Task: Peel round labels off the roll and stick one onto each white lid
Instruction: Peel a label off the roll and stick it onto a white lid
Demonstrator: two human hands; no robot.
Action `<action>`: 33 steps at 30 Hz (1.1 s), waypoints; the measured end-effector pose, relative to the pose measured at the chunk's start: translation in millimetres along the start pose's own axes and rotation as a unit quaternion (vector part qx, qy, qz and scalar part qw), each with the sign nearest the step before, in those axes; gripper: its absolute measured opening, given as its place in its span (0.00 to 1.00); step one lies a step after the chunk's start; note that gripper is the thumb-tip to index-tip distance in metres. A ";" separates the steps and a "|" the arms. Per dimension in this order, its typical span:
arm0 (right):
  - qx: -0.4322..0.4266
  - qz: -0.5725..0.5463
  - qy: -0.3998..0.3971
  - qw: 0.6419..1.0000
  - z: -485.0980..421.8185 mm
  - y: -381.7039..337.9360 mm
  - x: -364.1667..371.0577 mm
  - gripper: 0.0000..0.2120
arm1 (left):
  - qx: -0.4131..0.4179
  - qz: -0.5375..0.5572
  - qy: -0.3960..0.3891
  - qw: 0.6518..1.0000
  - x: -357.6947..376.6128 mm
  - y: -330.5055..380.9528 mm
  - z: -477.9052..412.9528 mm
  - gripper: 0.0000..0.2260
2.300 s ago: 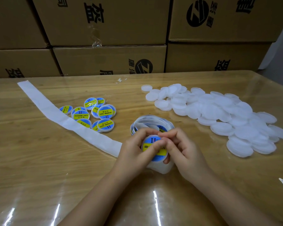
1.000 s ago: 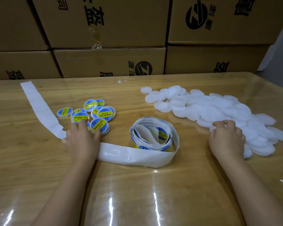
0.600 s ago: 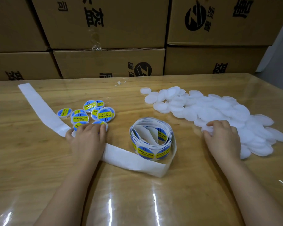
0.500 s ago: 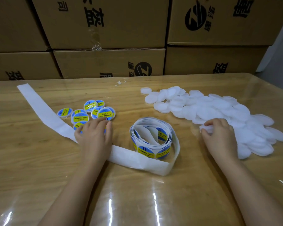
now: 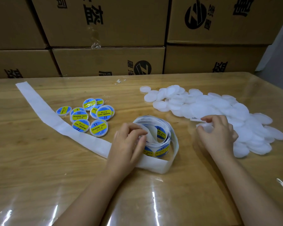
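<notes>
A loose roll of round blue-and-yellow labels stands in the middle of the table. My left hand grips its left side, fingers curled over the coils. My right hand pinches one white lid at the near edge of the big pile of plain white lids on the right. Several labelled lids lie in a cluster to the left of the roll.
A long strip of bare white backing paper trails from the roll to the far left of the wooden table, which has a glossy clear cover. Stacked cardboard boxes wall off the table's far edge.
My left hand has left the labelled lids and moved right onto the roll. My right hand has drawn a lid out of the pile's near edge.
</notes>
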State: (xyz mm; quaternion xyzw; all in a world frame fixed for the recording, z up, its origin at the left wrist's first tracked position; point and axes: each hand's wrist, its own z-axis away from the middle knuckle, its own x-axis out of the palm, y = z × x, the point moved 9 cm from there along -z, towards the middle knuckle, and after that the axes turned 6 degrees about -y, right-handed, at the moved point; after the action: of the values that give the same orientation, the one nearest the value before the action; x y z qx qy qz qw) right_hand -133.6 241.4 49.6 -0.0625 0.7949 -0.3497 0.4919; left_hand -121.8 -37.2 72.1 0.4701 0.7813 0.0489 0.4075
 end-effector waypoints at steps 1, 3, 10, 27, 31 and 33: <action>-0.006 -0.013 0.007 1.000 1.2 -2.6 -1.0 0.10 | -0.011 0.011 0.006 1.000 -1.5 -3.4 0.3 0.11; -0.073 -0.075 0.047 0.993 9.6 -21.2 -9.4 0.09 | -0.025 0.035 0.026 0.999 -6.0 -5.8 -0.2 0.11; -0.488 -0.172 0.059 0.854 100.0 -116.2 -14.0 0.08 | -0.097 0.142 0.021 0.985 -5.0 4.8 -4.6 0.10; -0.378 -0.110 -0.175 0.902 56.1 -84.5 34.4 0.27 | 0.008 -0.079 -0.087 0.993 17.2 35.1 1.3 0.15; -0.428 -0.048 -0.123 0.894 59.4 -91.7 26.4 0.24 | 0.059 -0.178 -0.078 0.979 14.5 46.2 -1.5 0.16; -0.444 -0.025 -0.106 0.890 60.9 -93.0 23.6 0.19 | 0.083 -0.200 -0.050 0.975 7.1 46.2 -0.8 0.19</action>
State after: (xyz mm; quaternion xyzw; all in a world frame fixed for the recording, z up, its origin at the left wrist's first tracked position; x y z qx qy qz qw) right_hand -118.0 131.3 73.0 -0.3311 0.8086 0.0358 0.4850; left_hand -91.8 -6.0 89.7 0.3385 0.8396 -0.1214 0.4070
